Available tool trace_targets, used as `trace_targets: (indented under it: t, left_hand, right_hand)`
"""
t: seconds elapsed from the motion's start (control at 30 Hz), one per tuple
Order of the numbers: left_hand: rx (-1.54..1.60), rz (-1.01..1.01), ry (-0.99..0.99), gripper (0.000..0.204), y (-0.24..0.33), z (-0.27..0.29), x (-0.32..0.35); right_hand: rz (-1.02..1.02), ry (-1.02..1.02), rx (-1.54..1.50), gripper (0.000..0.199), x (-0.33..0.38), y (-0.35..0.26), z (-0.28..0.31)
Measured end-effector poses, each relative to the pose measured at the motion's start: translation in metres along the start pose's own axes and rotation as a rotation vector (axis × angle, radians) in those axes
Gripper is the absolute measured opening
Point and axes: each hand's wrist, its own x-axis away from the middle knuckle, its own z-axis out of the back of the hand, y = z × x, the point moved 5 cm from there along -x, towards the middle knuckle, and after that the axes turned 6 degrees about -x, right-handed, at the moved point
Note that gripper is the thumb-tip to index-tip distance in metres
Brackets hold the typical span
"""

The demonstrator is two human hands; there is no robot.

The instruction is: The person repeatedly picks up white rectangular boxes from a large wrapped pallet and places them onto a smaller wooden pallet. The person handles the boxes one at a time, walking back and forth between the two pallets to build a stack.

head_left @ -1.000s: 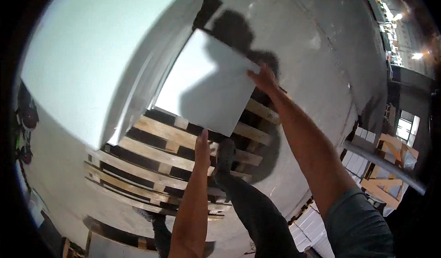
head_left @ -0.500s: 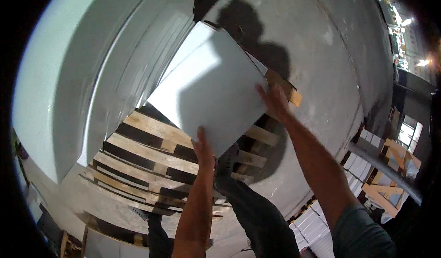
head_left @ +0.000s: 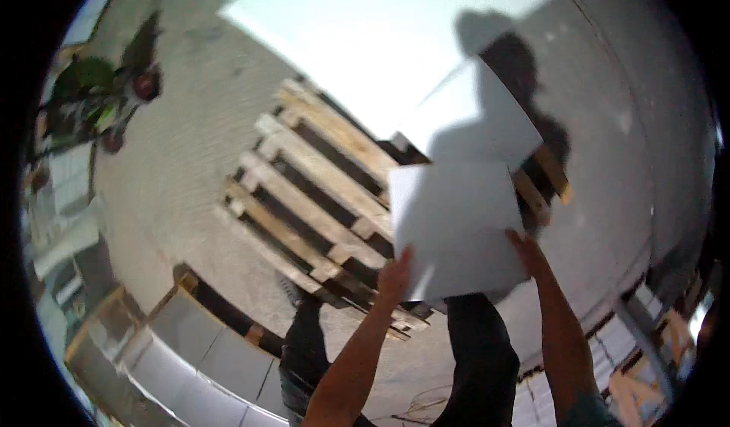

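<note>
A white, square-topped box is held in front of my legs, with only its flat upper face plainly seen. My left hand grips its left edge near the lower corner. On the opposite edge, my right hand has its thumb at the rim; the fingers under the box are hidden. Just beyond lies another white box on the wooden pallet, against tall white stacked goods. Whether the held box touches the pallet, I cannot tell.
Bare pallet slats with gaps lie left of my hands. A row of white boxes on a pallet is at the lower left. Potted plants stand at the far left. At the lower right are a grey pipe and a wooden frame.
Both hands have drawn the white box toward me, off the stack, exposing another white box behind it. My view has swung left, bringing the plants and lower-left boxes into sight.
</note>
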Motion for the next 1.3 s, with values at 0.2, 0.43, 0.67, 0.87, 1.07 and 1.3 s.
trace_targets:
  t: [0.2, 0.43, 0.67, 0.87, 1.07, 1.3]
  left_hand:
    - [0.914, 0.287, -0.241, 0.071, -0.116, 0.012, 0.096]
    - [0.963, 0.559, -0.316, 0.074, -0.259, 0.076, 0.337]
    - [1.108, 0.410, 0.005, 0.072, -0.456, 0.080, 0.477]
    - [1.545, 0.528, 0.275, 0.068, -0.528, 0.185, 0.621]
    - [2.018, 0.597, 0.569, 0.068, -0.590, 0.232, 0.683]
    - [2.368, 0.559, 0.762, 0.067, -0.655, 0.223, 0.673]
  right_hand:
    - [-0.098, -0.106, 0.283, 0.072, 0.095, 0.003, -0.085]
    - [-0.228, -0.271, 0.834, 0.069, 0.244, 0.011, -0.252]
    - [-0.225, -0.309, 1.085, 0.076, 0.403, -0.039, -0.488]
    - [0.077, -0.383, 1.380, 0.069, 0.511, -0.090, -0.698]
    - [0.246, -0.500, 1.536, 0.067, 0.581, -0.126, -0.884]
    - [0.299, -0.633, 1.715, 0.071, 0.670, -0.124, -1.047]
